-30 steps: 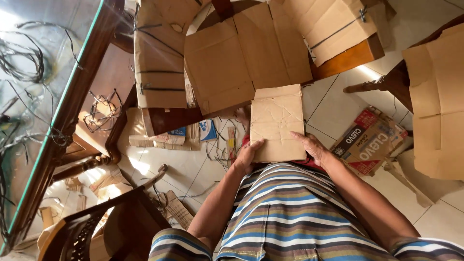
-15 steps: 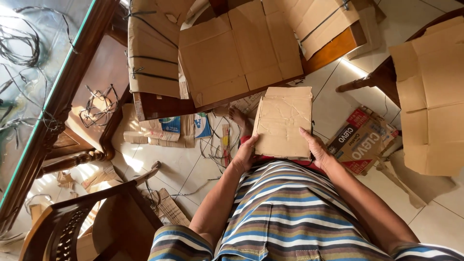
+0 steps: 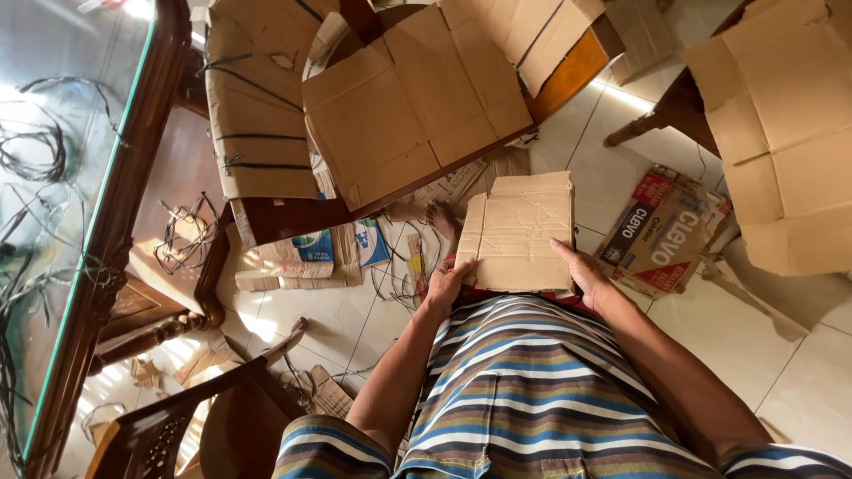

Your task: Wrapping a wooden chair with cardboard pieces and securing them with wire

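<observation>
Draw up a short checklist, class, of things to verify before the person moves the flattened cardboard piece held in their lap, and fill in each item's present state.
1. Left hand on the flattened cardboard piece: at its near left corner, ok.
2. Right hand on its right edge: ok.
3. Piece folded flat: creased, side flap angled slightly, cannot tell.
4. Floor ahead free: not ok, a printed carton and loose straps lie there.
5. Bare foot away from the straps: not ok, it is beside them.
</observation>
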